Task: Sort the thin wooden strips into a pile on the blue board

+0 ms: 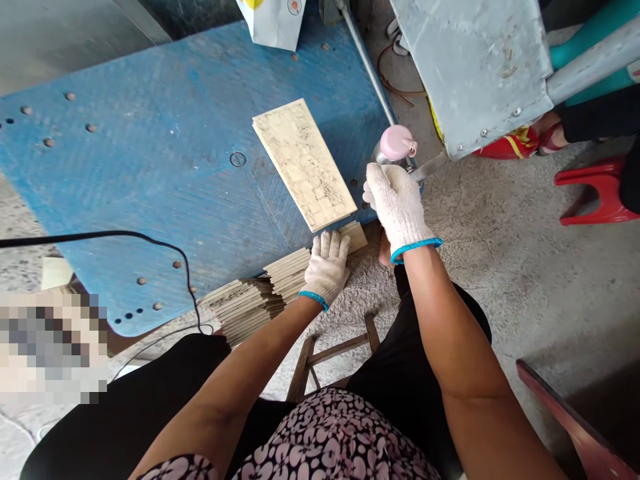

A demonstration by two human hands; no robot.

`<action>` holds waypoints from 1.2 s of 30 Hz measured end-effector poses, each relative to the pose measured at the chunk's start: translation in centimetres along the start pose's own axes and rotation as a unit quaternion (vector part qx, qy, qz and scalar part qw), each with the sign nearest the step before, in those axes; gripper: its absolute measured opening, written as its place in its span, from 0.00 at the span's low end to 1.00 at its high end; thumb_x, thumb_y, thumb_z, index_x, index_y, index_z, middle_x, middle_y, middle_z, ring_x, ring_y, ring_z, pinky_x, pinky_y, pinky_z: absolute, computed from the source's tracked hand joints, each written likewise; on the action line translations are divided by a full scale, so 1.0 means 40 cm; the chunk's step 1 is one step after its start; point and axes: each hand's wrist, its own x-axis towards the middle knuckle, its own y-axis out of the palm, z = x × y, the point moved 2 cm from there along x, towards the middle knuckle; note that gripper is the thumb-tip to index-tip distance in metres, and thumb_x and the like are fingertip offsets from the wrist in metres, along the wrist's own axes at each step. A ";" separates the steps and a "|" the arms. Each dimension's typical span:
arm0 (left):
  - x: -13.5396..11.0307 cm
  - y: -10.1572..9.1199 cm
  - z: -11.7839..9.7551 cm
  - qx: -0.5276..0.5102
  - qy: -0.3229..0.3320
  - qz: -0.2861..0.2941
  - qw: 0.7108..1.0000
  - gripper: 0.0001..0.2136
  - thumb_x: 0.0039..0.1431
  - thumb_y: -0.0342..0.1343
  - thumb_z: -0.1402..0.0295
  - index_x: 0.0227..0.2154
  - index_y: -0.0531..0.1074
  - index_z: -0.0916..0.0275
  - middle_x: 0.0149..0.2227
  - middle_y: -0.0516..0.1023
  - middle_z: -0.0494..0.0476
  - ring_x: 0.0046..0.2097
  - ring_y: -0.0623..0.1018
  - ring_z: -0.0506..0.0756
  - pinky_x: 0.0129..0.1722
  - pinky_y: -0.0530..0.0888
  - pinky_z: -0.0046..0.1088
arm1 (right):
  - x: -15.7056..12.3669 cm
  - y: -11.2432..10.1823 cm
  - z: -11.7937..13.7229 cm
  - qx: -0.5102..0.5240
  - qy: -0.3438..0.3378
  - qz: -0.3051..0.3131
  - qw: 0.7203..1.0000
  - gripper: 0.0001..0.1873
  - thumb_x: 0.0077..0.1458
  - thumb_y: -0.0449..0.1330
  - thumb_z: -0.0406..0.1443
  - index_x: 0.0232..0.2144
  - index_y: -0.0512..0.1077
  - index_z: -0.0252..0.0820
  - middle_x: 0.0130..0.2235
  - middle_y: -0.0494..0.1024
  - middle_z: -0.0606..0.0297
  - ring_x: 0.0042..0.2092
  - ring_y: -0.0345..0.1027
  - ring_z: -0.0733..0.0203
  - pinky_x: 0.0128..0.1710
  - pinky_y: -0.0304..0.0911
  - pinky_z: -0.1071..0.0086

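Note:
My left hand point(327, 263), in a white knit glove with a blue cuff, lies with fingers stretched out over the row of stacked cream panels point(287, 273) by the bench's near edge. Just beyond it, a cream panel point(307, 163) with grey marbled markings lies flat on the blue bench point(190, 153); its edges suggest more than one layer. My right hand point(397, 203), gloved alike, is closed at the bench's right end. What its fingers hold, if anything, is hidden. Right behind it shows a clear bottle with a pink cap point(397, 142), its lower part covered by the glove.
More panels point(243, 310) are stacked along the near edge. A black cable point(125, 233) arches over the bench's left part. A white bag point(275, 23) stands at the back. To the right are a grey metal sheet point(480, 67), a red stool point(595, 187) and another person's foot point(550, 130).

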 end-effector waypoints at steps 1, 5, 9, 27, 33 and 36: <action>0.003 0.003 0.001 0.007 0.004 0.000 1.000 0.35 0.59 0.55 0.63 0.68 0.54 0.71 0.70 0.49 0.73 0.70 0.48 0.73 0.67 0.46 0.53 | -0.001 -0.002 0.002 -0.002 0.001 -0.002 1.000 0.21 0.61 0.51 0.54 0.37 0.69 0.44 0.36 0.75 0.60 0.42 0.71 0.57 0.35 0.68 0.67; 0.002 0.019 0.004 0.018 0.019 -0.004 1.000 0.34 0.59 0.53 0.67 0.67 0.55 0.72 0.70 0.49 0.74 0.70 0.48 0.73 0.68 0.44 0.53 | -0.003 -0.008 0.008 -0.013 0.003 -0.004 1.000 0.22 0.62 0.50 0.55 0.37 0.68 0.44 0.36 0.74 0.59 0.44 0.71 0.56 0.35 0.68 0.67; -0.005 0.021 0.008 0.004 0.023 -0.007 1.000 0.33 0.59 0.51 0.69 0.67 0.55 0.71 0.70 0.50 0.73 0.70 0.47 0.72 0.68 0.43 0.54 | -0.006 -0.008 0.010 -0.013 0.009 0.001 1.000 0.22 0.61 0.50 0.55 0.37 0.68 0.44 0.36 0.73 0.58 0.44 0.71 0.55 0.35 0.68 0.65; 0.001 -0.015 -0.075 -0.079 -0.077 0.074 0.991 0.26 0.67 0.44 0.64 0.67 0.56 0.55 0.49 0.73 0.65 0.44 0.77 0.64 0.39 0.75 0.40 | -0.010 -0.017 0.013 -0.015 -0.001 -0.004 1.000 0.22 0.61 0.50 0.55 0.36 0.67 0.44 0.36 0.71 0.60 0.46 0.70 0.55 0.36 0.68 0.66; -0.009 0.017 -0.077 -0.144 -0.088 0.137 0.976 0.24 0.68 0.43 0.57 0.65 0.60 0.51 0.54 0.73 0.64 0.47 0.79 0.64 0.40 0.74 0.40 | -0.010 -0.029 0.022 -0.023 -0.001 -0.017 1.000 0.21 0.62 0.51 0.53 0.32 0.66 0.43 0.35 0.72 0.60 0.46 0.71 0.54 0.36 0.68 0.66; -0.006 0.026 -0.073 -0.154 -0.114 0.148 0.970 0.25 0.67 0.43 0.56 0.65 0.60 0.50 0.55 0.75 0.63 0.50 0.78 0.65 0.44 0.74 0.41 | -0.010 -0.034 0.021 -0.024 0.000 -0.023 0.999 0.21 0.62 0.51 0.54 0.31 0.67 0.43 0.35 0.72 0.60 0.45 0.71 0.54 0.36 0.68 0.66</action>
